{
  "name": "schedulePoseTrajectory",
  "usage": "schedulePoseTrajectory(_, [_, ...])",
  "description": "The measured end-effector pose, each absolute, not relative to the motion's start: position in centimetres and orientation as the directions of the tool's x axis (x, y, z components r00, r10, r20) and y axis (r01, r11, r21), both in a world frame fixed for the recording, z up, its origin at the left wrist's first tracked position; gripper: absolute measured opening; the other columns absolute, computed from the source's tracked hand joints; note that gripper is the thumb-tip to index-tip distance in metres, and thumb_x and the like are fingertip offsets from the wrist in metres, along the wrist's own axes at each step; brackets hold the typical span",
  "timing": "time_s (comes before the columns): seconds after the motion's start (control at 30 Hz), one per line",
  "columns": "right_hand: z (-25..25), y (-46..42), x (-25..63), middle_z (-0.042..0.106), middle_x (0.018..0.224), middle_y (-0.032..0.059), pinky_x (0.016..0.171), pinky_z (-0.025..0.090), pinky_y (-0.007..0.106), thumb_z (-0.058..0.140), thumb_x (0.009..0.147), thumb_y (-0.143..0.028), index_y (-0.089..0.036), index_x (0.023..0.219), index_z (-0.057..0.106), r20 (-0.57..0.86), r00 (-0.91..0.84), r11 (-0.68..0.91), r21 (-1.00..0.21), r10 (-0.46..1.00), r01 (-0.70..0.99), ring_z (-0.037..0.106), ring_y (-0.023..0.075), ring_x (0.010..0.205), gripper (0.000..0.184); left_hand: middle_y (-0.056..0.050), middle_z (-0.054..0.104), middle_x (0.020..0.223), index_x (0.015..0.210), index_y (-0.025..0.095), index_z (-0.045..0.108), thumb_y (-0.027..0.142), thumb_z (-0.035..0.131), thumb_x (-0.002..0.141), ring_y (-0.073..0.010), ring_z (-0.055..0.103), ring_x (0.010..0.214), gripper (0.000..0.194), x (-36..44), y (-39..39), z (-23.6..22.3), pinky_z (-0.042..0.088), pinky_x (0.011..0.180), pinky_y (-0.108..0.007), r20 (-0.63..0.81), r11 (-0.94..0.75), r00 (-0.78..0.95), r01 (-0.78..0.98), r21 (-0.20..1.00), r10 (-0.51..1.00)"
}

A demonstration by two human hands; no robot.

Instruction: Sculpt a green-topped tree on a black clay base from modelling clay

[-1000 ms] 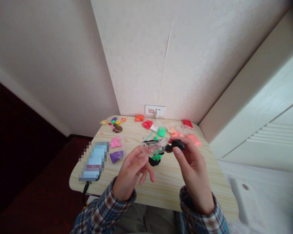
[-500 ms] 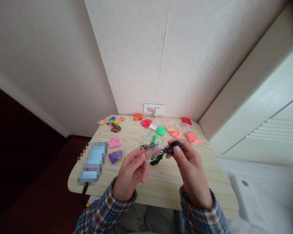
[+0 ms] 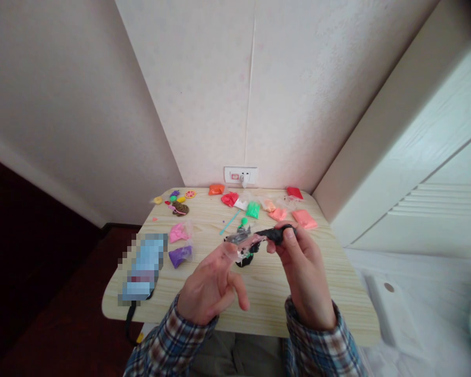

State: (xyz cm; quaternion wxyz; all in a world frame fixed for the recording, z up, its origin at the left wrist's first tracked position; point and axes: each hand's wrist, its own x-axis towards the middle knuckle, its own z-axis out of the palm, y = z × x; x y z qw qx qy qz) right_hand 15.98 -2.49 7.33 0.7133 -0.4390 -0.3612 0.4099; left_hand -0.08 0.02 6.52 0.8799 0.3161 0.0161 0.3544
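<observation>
Over a small wooden table (image 3: 282, 293), my left hand (image 3: 210, 285) pinches a clear plastic packet (image 3: 241, 242) between thumb and forefinger, the other fingers curled loosely below. My right hand (image 3: 302, 267) pinches a lump of black clay (image 3: 278, 234) that stretches out of the packet's mouth. Under the packet a black and green clay piece (image 3: 244, 258) lies on the table. Both sleeves are plaid.
Small clay packets lie on the table: pink (image 3: 177, 232), purple (image 3: 179, 255), green (image 3: 253, 210), red (image 3: 230, 199), orange (image 3: 216, 189) and salmon (image 3: 304, 218). Small clay figures (image 3: 178, 201) sit far left. A blurred-out object (image 3: 142, 268) lies at the left edge. A wall socket (image 3: 240, 175) is behind.
The black clay has come further out of the packet and stretched longer. My left fingers have spread a little. The view has shifted, with the table lying slightly more to the left.
</observation>
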Motion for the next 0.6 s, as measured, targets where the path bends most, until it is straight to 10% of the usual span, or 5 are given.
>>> schedulePoseTrajectory(0.33, [7.5, -2.3, 16.5, 0.058, 0.091, -0.0004, 0.071, 0.050, 0.028, 0.068, 0.076, -0.029, -0.025, 0.099, 0.055, 0.288, 0.348, 0.280, -0.957, 0.892, 0.074, 0.060, 0.0138, 0.078, 0.027, -0.011, 0.020, 0.154, 0.130, 0.030, 0.050, 0.014, 0.049, 0.087, -0.0131, 0.071, 0.069, 0.045, 1.3, -0.1, 7.1, 0.038, 0.033, -0.004, 0.046, 0.487, 0.742, -0.484, 0.727, 0.669])
schedulePoseTrajectory(0.6, [7.9, -2.9, 17.5, 0.054, 0.070, -0.0037, 0.053, 0.041, 0.022, 0.066, 0.079, -0.029, -0.022, 0.084, 0.057, 0.365, 0.642, 0.358, -0.922, 0.674, 0.148, 0.051, 0.0093, 0.059, 0.012, -0.005, 0.002, 0.157, 0.140, 0.054, 0.003, 0.015, 0.053, 0.082, -0.0173, 0.072, 0.079, 0.086, 0.5, -0.3, 7.7, 0.047, 0.038, -0.006, 0.250, 0.555, 0.823, -0.537, 0.635, 0.510])
